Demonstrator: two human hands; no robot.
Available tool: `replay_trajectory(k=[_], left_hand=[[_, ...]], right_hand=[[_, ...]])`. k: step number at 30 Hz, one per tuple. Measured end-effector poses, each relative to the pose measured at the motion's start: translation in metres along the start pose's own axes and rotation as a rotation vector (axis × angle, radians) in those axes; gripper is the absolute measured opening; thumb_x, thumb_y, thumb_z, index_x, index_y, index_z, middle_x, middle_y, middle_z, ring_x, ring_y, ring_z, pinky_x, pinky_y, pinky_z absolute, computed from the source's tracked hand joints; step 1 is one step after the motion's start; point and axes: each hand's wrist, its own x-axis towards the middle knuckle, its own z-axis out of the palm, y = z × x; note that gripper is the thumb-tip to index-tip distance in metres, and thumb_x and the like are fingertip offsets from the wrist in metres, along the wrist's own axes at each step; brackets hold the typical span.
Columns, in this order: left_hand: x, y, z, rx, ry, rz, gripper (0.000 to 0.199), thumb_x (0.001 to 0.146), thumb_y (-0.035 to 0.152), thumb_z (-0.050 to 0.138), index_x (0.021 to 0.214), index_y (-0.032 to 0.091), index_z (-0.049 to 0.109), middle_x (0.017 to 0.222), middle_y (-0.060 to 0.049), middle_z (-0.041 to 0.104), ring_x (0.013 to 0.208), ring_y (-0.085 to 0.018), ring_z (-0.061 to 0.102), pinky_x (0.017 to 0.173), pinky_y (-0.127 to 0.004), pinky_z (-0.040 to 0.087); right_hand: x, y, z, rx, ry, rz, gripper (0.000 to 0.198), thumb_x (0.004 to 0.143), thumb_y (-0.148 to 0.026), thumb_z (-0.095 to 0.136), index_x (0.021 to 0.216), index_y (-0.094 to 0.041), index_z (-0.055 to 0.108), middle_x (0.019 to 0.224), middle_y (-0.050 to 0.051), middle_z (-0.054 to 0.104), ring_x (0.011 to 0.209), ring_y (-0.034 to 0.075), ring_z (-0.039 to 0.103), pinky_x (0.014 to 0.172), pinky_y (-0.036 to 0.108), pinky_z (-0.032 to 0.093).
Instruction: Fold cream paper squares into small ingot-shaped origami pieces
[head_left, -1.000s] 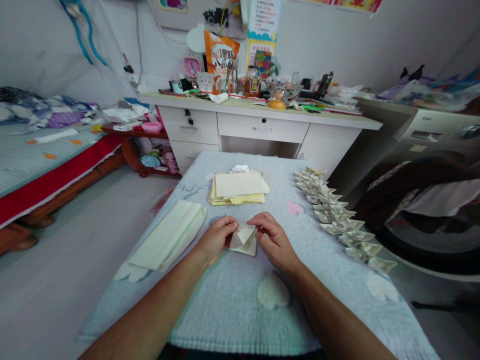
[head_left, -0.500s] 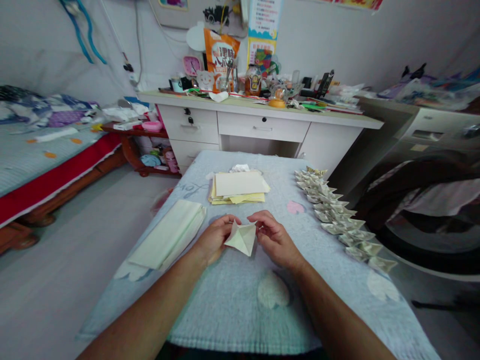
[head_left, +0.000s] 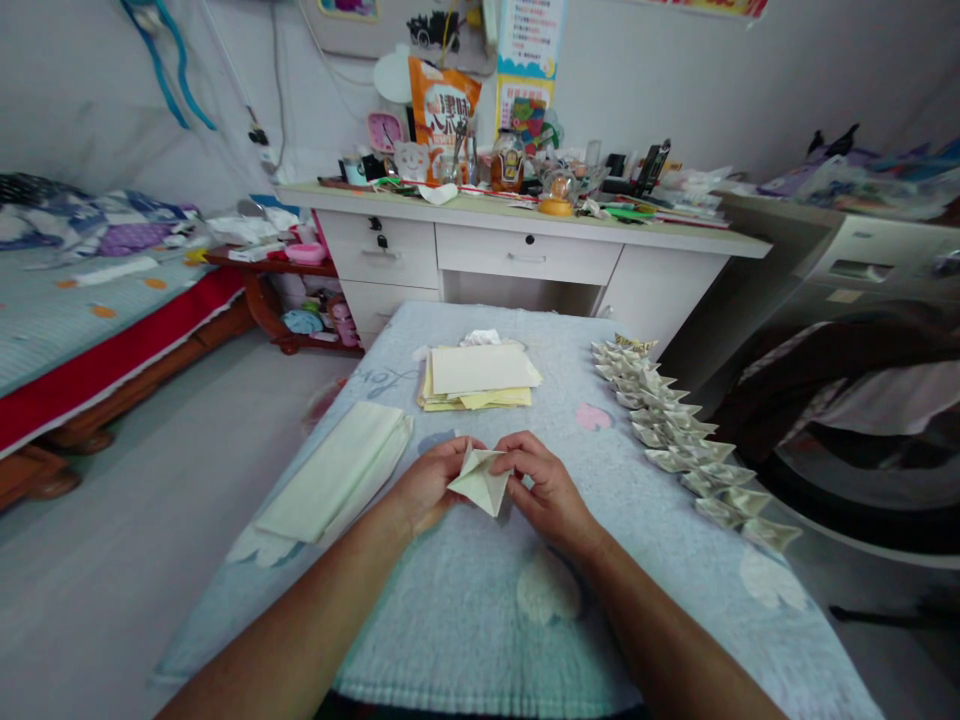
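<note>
Between my two hands, above the cloth-covered table, is a small piece of folded paper, pale cream with creased, pointed corners. My left hand pinches its left side, some fingertips hidden behind it. On the right, my right hand grips the upper right corner, thumb below and fingers over the edge. Left of my hands lies a thick folded bundle of pale green paper. Beyond them rests a stack of cream and yellow paper sheets.
Several folded paper boats stand in rows along the table's right side. A crumpled white tissue lies behind the stack. A cluttered white desk is at the back, a bed at left, a washing machine at right.
My right hand has shifted slightly left, and its fingers have closed over the folded paper's right corner. The left hand keeps its hold. The view has moved very little.
</note>
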Motion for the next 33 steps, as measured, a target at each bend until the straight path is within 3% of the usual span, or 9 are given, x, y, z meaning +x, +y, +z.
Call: replay_trajectory(k=[3,6,9,13,17,22,29,33], left_hand=[[0.0,0.001,0.003,0.066,-0.001,0.032,0.025,0.069,0.036,0.07,0.08,0.015,0.062,0.064,-0.001,0.059,0.05,-0.01,0.049,0.043,-0.021,0.038],[-0.001,0.001,0.004,0.156,0.02,0.104,0.022,0.071,0.03,0.066,0.087,0.016,0.063,0.074,-0.003,0.062,0.061,-0.013,0.054,0.048,-0.022,0.042],[-0.005,0.005,0.005,0.263,0.025,0.278,0.031,0.068,0.013,0.061,0.098,0.019,0.062,0.096,-0.004,0.063,0.088,-0.017,0.058,0.068,-0.024,0.047],[-0.012,0.01,0.004,0.37,-0.024,0.5,0.052,0.068,0.008,0.061,0.116,0.025,0.053,0.119,-0.005,0.055,0.117,-0.022,0.048,0.091,-0.031,0.043],[-0.008,0.006,-0.001,0.495,-0.113,0.555,0.04,0.074,0.02,0.068,0.112,0.023,0.056,0.121,-0.007,0.051,0.113,-0.024,0.05,0.092,-0.033,0.044],[-0.001,0.003,-0.006,0.593,-0.058,0.543,0.022,0.076,0.029,0.07,0.093,0.018,0.066,0.11,-0.007,0.053,0.103,-0.022,0.054,0.087,-0.029,0.044],[-0.008,0.011,0.002,0.606,-0.123,0.448,0.025,0.085,0.036,0.059,0.095,0.015,0.069,0.095,-0.006,0.062,0.092,-0.02,0.056,0.084,-0.03,0.044],[-0.004,0.006,0.002,0.668,-0.095,0.497,0.026,0.085,0.037,0.059,0.089,0.015,0.071,0.092,-0.006,0.063,0.092,-0.02,0.056,0.086,-0.031,0.043]], right_hand=[[-0.001,0.004,0.0,-0.004,0.079,0.023,0.027,0.08,-0.002,0.05,0.092,-0.022,0.064,0.1,0.004,0.055,0.092,0.015,0.056,0.08,0.028,0.045],[-0.001,0.008,-0.001,0.01,0.139,0.054,0.023,0.081,-0.005,0.051,0.091,-0.022,0.065,0.097,0.003,0.057,0.089,0.015,0.057,0.076,0.027,0.045],[-0.001,0.011,-0.003,0.037,0.178,0.091,0.019,0.082,-0.009,0.052,0.091,-0.021,0.065,0.094,0.003,0.057,0.086,0.014,0.056,0.072,0.025,0.044],[0.0,0.015,-0.003,0.064,0.206,0.154,0.012,0.084,-0.014,0.055,0.087,-0.02,0.064,0.089,0.002,0.056,0.081,0.014,0.055,0.068,0.024,0.043],[0.0,0.017,-0.001,0.065,0.173,0.197,0.007,0.085,-0.019,0.058,0.085,-0.019,0.065,0.083,0.002,0.056,0.076,0.013,0.053,0.066,0.024,0.04],[0.0,0.014,-0.001,0.129,0.072,0.225,0.012,0.087,-0.028,0.058,0.082,-0.018,0.064,0.079,0.002,0.055,0.07,0.013,0.05,0.064,0.024,0.039],[0.0,0.011,-0.003,0.179,0.003,0.201,0.023,0.09,-0.035,0.054,0.077,-0.017,0.061,0.077,0.001,0.052,0.073,0.014,0.049,0.07,0.026,0.039],[-0.003,0.016,0.001,0.24,-0.002,0.275,0.02,0.088,-0.036,0.057,0.079,-0.017,0.057,0.074,0.0,0.051,0.069,0.013,0.047,0.065,0.025,0.038]])
